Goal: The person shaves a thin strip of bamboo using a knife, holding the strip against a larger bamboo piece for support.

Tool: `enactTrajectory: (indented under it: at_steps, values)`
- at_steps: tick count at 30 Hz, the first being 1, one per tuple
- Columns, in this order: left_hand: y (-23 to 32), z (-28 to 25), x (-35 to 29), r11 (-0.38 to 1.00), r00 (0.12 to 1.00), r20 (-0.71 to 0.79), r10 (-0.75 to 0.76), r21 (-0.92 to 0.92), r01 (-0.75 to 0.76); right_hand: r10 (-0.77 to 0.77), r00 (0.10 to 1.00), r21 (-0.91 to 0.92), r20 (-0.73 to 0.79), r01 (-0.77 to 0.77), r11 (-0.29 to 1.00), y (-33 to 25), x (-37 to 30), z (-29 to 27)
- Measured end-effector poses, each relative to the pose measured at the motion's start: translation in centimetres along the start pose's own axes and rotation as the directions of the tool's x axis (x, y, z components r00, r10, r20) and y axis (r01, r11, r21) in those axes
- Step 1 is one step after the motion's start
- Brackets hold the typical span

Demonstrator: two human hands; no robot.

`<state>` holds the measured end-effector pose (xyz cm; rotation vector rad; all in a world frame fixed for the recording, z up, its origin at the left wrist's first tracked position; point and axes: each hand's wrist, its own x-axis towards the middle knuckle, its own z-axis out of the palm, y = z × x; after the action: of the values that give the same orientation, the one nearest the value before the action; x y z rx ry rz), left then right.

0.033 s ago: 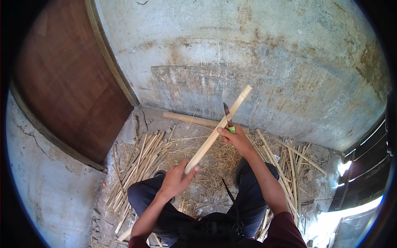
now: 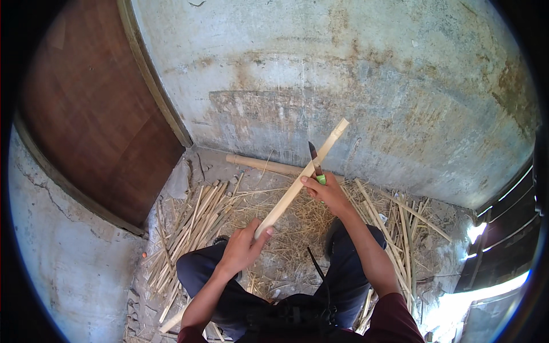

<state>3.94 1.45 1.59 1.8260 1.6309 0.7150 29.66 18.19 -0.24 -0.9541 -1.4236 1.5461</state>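
Note:
A pale strip of split bamboo (image 2: 286, 201) slants up and to the right in front of me, above the floor. Its lower end is gripped in my left hand (image 2: 242, 247), thumb along the near side. Closed round the green handle of a knife (image 2: 314, 155) is my right hand (image 2: 327, 188); its thumb also presses on the strip near the middle. The dark blade crosses the strip and points up and away, its tip showing past the strip's left edge. Part of the handle is hidden by my fingers.
Piles of thin bamboo strips lie on the left (image 2: 191, 228) and the right (image 2: 407, 228). Shavings (image 2: 303, 228) litter the floor between my legs. A thicker bamboo pole (image 2: 257, 163) lies along the stained wall (image 2: 400, 103). A brown door (image 2: 97, 108) stands at the left.

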Motion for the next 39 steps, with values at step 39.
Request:
enactTrajectory:
  at_steps: [39]
  values:
    - [1.3,3.4,1.3,0.991,0.967,-0.254,-0.025,-0.135,-0.010,-0.572,0.817,-0.939,0.076,0.251,0.233,3.6,-1.1,4.0]
